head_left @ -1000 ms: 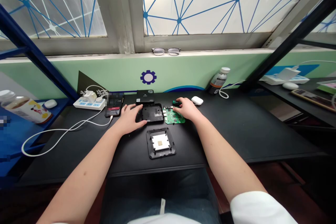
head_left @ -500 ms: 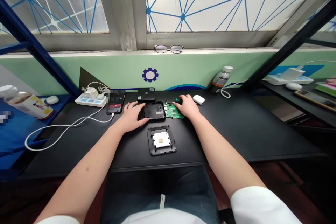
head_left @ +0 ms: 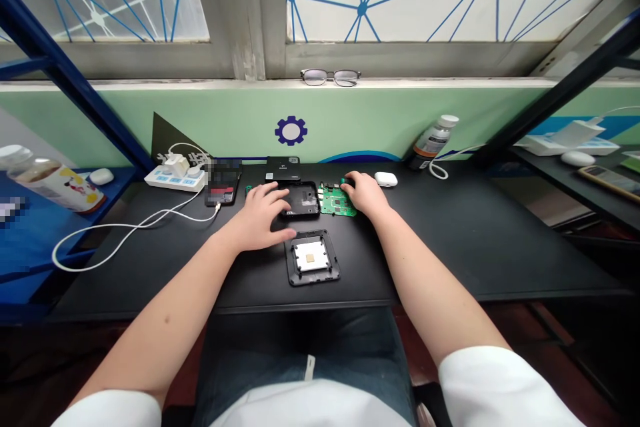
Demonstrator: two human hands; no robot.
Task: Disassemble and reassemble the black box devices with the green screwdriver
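My left hand [head_left: 257, 217] is spread and palm down, its fingers over the left part of a black plastic case shell [head_left: 304, 199]. Its thumb reaches to the upper left corner of a square black cover [head_left: 314, 275] with a silver metal plate [head_left: 311, 256] in it. A green circuit board [head_left: 337, 202] lies against the shell's right side. My right hand [head_left: 367, 192] is curled at the board's right end, thumb and forefinger closed around a small dark green piece [head_left: 344, 181], mostly hidden. Behind the shell is a flat black box [head_left: 283, 169].
A phone [head_left: 223, 187] on a white cable [head_left: 145, 233] lies left, beside a power strip [head_left: 175, 178]. On the right are a white earbud case [head_left: 386, 179] and a bottle [head_left: 433, 141]. Glasses [head_left: 331, 77] rest on the sill.
My left hand has come off the shell's left edge toward the right and nearer me, its thumb now at the cover. The right hand stays by the board. The view has tipped slightly down.
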